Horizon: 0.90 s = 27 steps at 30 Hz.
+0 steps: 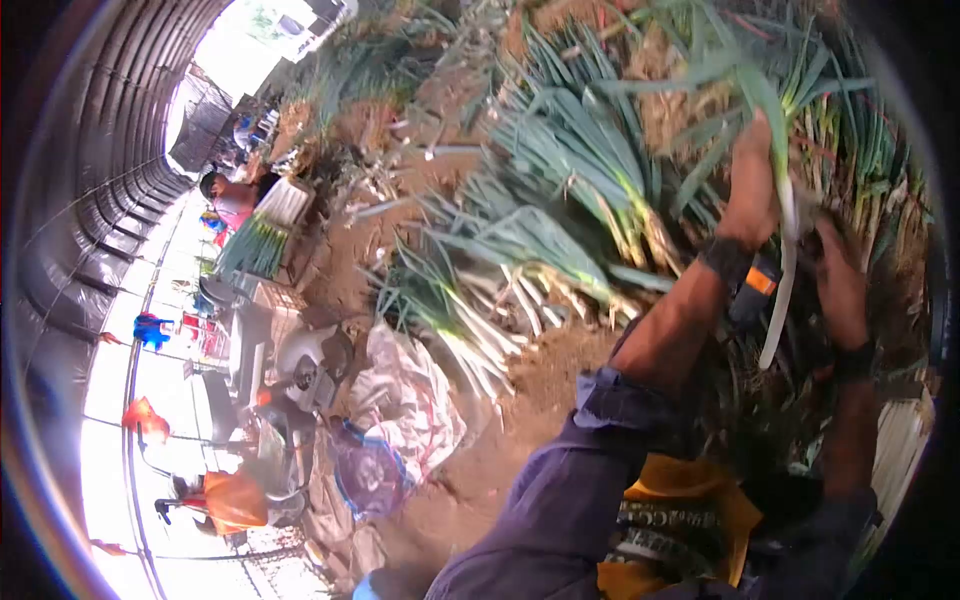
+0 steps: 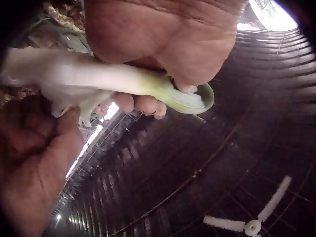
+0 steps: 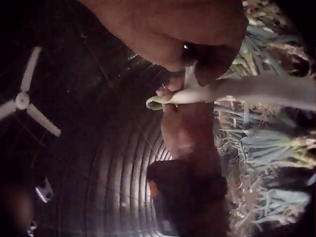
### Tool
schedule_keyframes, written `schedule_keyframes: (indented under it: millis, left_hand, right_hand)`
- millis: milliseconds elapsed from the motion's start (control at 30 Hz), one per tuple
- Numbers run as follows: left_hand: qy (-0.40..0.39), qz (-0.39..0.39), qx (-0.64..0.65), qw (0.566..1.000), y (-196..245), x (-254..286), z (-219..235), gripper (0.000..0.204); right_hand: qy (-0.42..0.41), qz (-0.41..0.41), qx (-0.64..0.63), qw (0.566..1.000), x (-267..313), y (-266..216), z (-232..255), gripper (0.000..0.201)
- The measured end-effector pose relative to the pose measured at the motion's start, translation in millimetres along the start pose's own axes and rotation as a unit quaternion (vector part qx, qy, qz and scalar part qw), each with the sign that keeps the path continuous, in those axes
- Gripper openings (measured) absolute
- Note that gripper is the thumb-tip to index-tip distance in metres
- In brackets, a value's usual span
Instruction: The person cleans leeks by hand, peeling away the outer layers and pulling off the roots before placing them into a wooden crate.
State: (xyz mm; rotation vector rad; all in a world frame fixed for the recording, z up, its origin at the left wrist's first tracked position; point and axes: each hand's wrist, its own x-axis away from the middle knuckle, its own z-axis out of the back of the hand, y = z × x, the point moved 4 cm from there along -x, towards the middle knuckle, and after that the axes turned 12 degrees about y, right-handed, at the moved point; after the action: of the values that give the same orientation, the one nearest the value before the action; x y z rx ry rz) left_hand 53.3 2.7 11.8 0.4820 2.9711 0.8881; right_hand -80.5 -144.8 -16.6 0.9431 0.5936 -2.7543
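My left hand (image 1: 755,185) grips a leek (image 1: 785,215) around its shank, green leaves spreading above and the white end hanging down. In the left wrist view, the fingers and thumb of that hand (image 2: 163,39) close around the stalk (image 2: 108,78) where white turns to pale green. My right hand (image 1: 838,280) is just beside the stalk, blurred in the head view. The left wrist view shows this right hand (image 2: 39,168) pinching a thin whitish outer layer (image 2: 89,106) that hangs off the stalk. In the right wrist view its fingers (image 3: 212,59) overlap the white stalk.
Piles of leeks (image 1: 580,150) lie on the soil floor ahead, with a smaller bunch (image 1: 470,320) nearer. A whitish sack (image 1: 400,390) and a fan (image 1: 310,360) stand to the left. Another person (image 1: 235,195) is further off beside a bundle of leeks (image 1: 265,235).
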Motion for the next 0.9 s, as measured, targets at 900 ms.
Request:
schedule_keyframes:
  millis: [900]
  left_hand:
    - [0.075, -0.023, 0.069, 0.994, 26.8, -22.9, 21.9, 0.037]
  right_hand:
    - [-0.006, -0.073, -0.049, 0.996, -20.5, -57.6, 19.7, 0.04]
